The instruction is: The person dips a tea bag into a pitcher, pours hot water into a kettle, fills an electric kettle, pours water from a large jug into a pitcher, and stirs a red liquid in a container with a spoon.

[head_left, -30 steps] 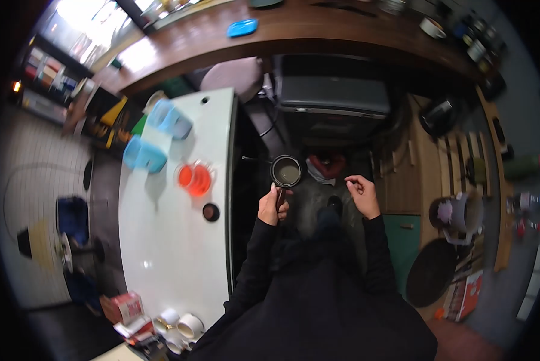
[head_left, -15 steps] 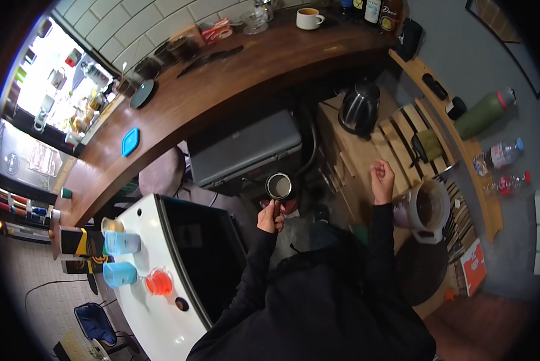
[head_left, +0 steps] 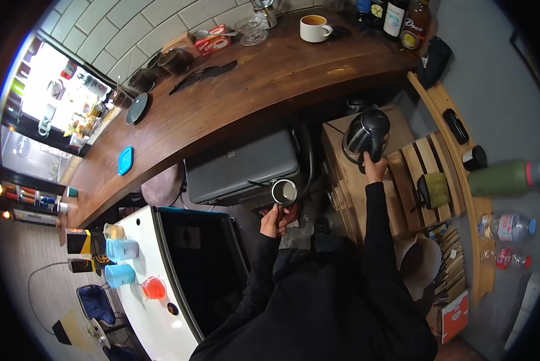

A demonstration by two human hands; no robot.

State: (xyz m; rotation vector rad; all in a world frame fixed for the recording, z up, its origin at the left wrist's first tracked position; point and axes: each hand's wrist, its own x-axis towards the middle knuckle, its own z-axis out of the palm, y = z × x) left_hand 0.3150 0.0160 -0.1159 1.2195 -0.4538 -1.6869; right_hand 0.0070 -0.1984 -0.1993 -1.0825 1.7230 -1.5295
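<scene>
My right hand [head_left: 375, 169] has moved and grips the shiny black kettle [head_left: 359, 133], near the far edge of the tan wooden cabinet [head_left: 402, 128]; my left hand [head_left: 272, 223] holds a round metal pot [head_left: 284, 192].

Strong light whitens the window [head_left: 52, 96] at upper left, a small glare spot marks the white cabinet [head_left: 147, 256], and deep shadow lies beneath the wooden counter [head_left: 240, 84], while the kettle [head_left: 359, 132] is fairly sharp and fisheye distortion bends edges towards blackened corners.
</scene>
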